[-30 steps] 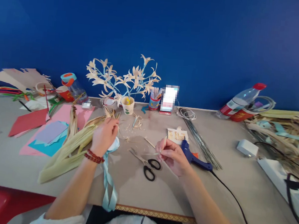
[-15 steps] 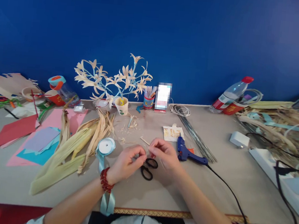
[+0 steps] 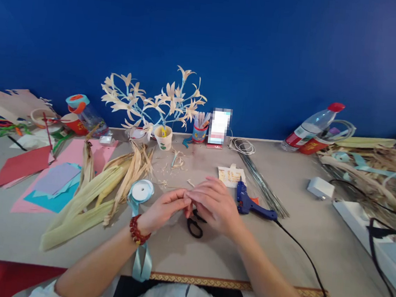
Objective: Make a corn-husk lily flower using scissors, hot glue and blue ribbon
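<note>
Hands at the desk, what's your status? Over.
Left hand and right hand together; anything held is hidden. Scissors beneath, partly covered. Blue glue gun right of them.

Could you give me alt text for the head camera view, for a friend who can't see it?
A person's left hand and right hand meet above black-handled scissors; anything in their grip is hidden. A ribbon spool and corn husks lie to the left, a blue glue gun to the right, and pale flowers on blue stems stand behind.

Black-handled scissors (image 3: pixel 194 235), pale blue ribbon (image 3: pixel 142 268), dark blue glue gun (image 3: pixel 245 202), cream flowers (image 3: pixel 171 92), gold-patterned table edging (image 3: pixel 202 281)
</note>
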The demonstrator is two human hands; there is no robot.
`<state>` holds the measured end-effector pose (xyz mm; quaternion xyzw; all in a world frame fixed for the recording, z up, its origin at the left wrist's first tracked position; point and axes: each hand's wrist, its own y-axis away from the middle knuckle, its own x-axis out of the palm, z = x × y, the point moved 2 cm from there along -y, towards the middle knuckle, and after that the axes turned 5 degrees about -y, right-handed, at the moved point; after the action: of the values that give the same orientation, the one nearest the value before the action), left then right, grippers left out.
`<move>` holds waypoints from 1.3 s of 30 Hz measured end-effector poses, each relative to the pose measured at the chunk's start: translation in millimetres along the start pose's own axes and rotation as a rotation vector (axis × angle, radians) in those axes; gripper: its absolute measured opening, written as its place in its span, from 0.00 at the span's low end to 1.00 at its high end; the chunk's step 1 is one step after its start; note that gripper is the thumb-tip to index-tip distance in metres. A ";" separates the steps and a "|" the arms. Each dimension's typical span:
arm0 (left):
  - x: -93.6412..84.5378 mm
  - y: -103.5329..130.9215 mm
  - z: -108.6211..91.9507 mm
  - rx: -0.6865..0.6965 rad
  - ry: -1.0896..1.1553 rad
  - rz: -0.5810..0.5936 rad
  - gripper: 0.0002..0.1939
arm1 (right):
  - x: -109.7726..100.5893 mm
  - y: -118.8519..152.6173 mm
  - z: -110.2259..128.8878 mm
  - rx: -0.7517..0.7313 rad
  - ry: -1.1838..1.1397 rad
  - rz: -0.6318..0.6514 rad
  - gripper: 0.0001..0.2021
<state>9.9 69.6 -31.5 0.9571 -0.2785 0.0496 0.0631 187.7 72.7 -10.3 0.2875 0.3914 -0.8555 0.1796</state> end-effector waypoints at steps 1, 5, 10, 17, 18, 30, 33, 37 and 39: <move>-1.3 -0.7 1.8 -0.027 0.036 0.001 0.13 | 1.3 0.9 -0.9 0.005 0.010 -0.020 0.15; -7.1 -3.1 5.3 -0.054 0.067 -0.048 0.10 | -0.9 4.0 -8.1 0.092 -0.013 -0.079 0.11; -10.2 -2.2 2.8 0.074 -0.064 -0.174 0.10 | -3.3 4.1 -8.5 0.344 -0.159 -0.008 0.09; -4.2 2.8 -8.1 0.453 -0.665 -0.312 0.05 | 19.7 9.9 -10.4 0.759 -0.842 -0.020 0.15; -3.1 3.1 -9.1 0.490 -0.744 -0.331 0.07 | 24.4 10.3 -9.7 0.789 -0.941 -0.028 0.15; 2.3 1.4 -0.6 0.421 -0.454 -0.396 0.07 | 36.0 10.5 1.7 0.574 -0.501 0.068 0.13; 2.7 0.8 2.1 0.360 -0.357 -0.407 0.04 | 32.7 9.9 5.3 0.509 -0.248 0.087 0.08; -1.2 -0.5 6.4 0.244 -0.179 -0.375 0.04 | 28.3 8.6 6.7 0.492 -0.259 0.068 0.06; -3.2 -0.9 7.7 0.205 -0.110 -0.345 0.04 | 26.0 8.4 5.3 0.524 -0.336 0.016 0.09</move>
<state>8.2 70.9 -39.6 0.9933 -0.1068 0.0138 -0.0424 170.3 61.2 -28.8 0.1818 0.1203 -0.9613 0.1683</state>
